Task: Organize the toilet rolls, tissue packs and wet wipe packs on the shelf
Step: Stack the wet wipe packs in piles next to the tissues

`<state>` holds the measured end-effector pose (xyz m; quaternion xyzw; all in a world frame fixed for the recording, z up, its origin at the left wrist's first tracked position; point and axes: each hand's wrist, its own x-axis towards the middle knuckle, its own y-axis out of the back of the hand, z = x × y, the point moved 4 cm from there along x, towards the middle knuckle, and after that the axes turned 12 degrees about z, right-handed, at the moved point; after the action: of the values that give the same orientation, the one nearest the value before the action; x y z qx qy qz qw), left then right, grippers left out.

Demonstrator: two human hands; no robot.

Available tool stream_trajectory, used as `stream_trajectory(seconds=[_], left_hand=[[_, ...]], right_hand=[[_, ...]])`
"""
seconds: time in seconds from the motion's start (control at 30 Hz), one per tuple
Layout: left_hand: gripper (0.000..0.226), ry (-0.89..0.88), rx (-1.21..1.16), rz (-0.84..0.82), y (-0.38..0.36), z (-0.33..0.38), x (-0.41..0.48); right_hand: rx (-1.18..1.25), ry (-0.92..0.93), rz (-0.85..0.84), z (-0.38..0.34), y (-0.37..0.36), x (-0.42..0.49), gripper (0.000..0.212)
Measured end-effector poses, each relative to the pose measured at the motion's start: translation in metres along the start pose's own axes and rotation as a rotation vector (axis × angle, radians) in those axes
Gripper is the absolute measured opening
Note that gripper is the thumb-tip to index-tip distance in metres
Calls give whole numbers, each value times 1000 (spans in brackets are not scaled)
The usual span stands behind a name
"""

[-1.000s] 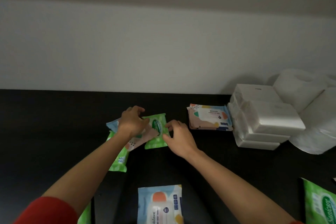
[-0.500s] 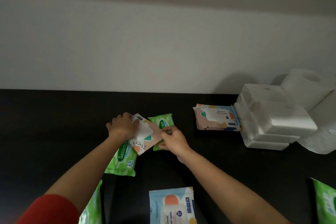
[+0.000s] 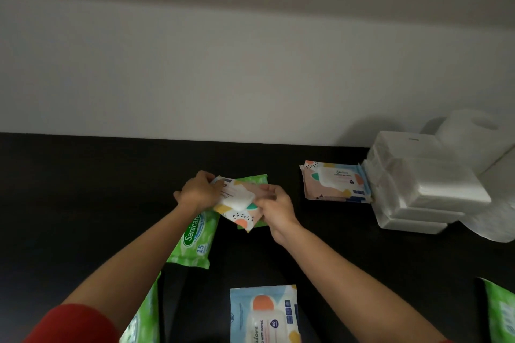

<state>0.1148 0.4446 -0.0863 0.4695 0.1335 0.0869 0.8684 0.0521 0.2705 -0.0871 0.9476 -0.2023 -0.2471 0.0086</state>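
Note:
My left hand (image 3: 199, 191) and my right hand (image 3: 276, 207) both hold a pink patterned wet wipe pack (image 3: 237, 203), tilted, above the black shelf (image 3: 83, 203). Under it lies a small green pack (image 3: 255, 179). A green Sanicare pack (image 3: 196, 239) lies below my left wrist. A stack of patterned wet wipe packs (image 3: 334, 182) sits to the right, beside stacked white tissue packs (image 3: 423, 186) and toilet rolls (image 3: 473, 136).
A blue wet wipe pack (image 3: 263, 315) lies near the front edge, a green pack (image 3: 145, 320) at the lower left and another green pack (image 3: 500, 312) at the lower right. A pale wall (image 3: 223, 78) backs the shelf.
The pink patterned pack has come up from among the green packs into both hands, with my right hand moving onto its right end.

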Motion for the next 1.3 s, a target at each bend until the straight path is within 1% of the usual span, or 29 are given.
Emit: stream_trajectory(seconds=[0.1,0.2,0.27,0.33,0.43,0.53,0.6,0.67,0.77,0.87,1.0,1.1,1.17,1.23,1.3], left_hand=[[42,30,-196,-12,-1,6,-5],[35,46,-408,-47,-3,18,-13],[26,104,-571,-124,-6,28,-23],[31,158,-709,-212,-12,37,-29],[32,208,-812,-313,-21,50,-36],[23,271,-905,-403,-30,69,-48],[20,285,-925,-415,-37,81,-54],[22,279,-930,-396,-45,91,-57],[26,277,-940,-360,-58,106,-59],[32,257,-948,-316,-70,120,-60],[39,249,-927,-299,-84,137,-61],[42,247,-921,-282,-91,146,-62],[39,203,-879,-273,-92,150,-62],[34,106,-791,-275,-89,155,-62],[26,16,-721,-296,-82,160,-65]], right_hand=[[11,31,28,-9,16,3,34],[45,65,70,-16,33,6,28],[61,83,99,-20,45,8,27],[72,117,127,-24,57,10,27],[93,169,161,-28,77,14,25],[120,166,175,-29,99,17,27],[119,154,162,-29,113,20,28],[94,168,149,-32,128,23,27],[-5,256,153,-38,151,28,26],[-90,312,166,-38,170,35,31],[-287,382,207,-36,185,46,31],[-339,414,188,-31,190,54,34],[-377,446,194,-29,192,57,39],[-451,527,225,-29,192,62,44],[-550,614,216,-32,186,63,47]])
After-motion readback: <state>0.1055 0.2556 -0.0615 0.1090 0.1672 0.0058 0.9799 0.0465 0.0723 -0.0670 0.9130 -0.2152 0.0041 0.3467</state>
